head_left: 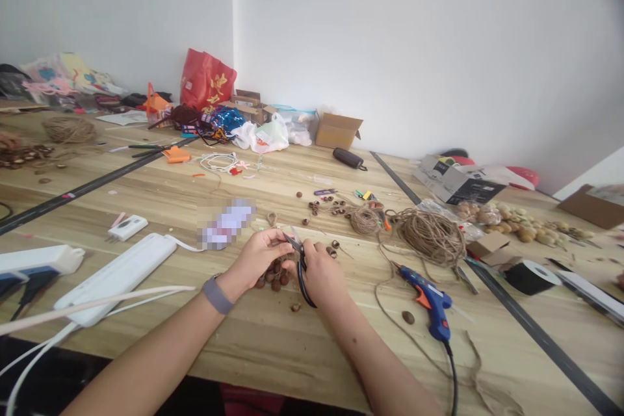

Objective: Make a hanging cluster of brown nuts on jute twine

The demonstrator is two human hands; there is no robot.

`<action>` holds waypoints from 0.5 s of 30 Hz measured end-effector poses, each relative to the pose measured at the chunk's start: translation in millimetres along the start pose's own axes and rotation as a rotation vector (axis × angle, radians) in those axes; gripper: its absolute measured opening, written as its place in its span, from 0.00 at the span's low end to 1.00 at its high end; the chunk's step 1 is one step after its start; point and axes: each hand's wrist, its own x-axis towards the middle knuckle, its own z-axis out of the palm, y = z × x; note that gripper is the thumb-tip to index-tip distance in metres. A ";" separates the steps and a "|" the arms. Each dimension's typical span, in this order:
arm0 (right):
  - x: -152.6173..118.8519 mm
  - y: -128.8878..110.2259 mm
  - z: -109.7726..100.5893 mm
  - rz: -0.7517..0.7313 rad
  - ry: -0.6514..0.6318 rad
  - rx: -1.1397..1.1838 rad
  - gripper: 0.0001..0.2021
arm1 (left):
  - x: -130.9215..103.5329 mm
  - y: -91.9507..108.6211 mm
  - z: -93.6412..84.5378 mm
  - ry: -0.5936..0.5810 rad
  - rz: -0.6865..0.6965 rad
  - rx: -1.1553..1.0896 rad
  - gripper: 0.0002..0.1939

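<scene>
My right hand (322, 273) is wrapped round black-handled scissors (305, 279), whose blades point up and left toward my left hand. My left hand (260, 257), with a grey band at the wrist, pinches something too small to make out beside the blade tips. Below it, partly hidden by the fingers, lies a cluster of round brown nut-like pieces (276, 278). A loop of twine (272, 218) shows just above my left hand. Small hollow brown shells (333, 248) lie to the right of the scissors.
A blue glue gun (431, 302) and a large twine coil (431, 234) lie at the right. White power strips (117, 276) with cables are at the left. Bags and boxes (338, 130) line the wall. Another person's hand (8, 141) shows at the far left.
</scene>
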 end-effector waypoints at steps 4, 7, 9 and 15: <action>0.0 -2.1 -2.3 0.028 -0.033 -0.035 0.20 | -0.4 -1.0 0.8 -0.028 0.010 -0.038 0.20; 1.3 -0.5 -0.5 0.031 -0.053 -0.011 0.19 | 1.0 -3.4 1.0 -0.045 0.020 -0.061 0.19; 2.9 2.7 2.7 0.028 -0.029 0.061 0.17 | 4.0 -5.6 0.9 -0.058 0.020 -0.111 0.19; 10.7 16.6 14.5 -0.030 0.205 0.659 0.20 | 13.7 -6.5 1.5 0.032 0.140 -0.442 0.16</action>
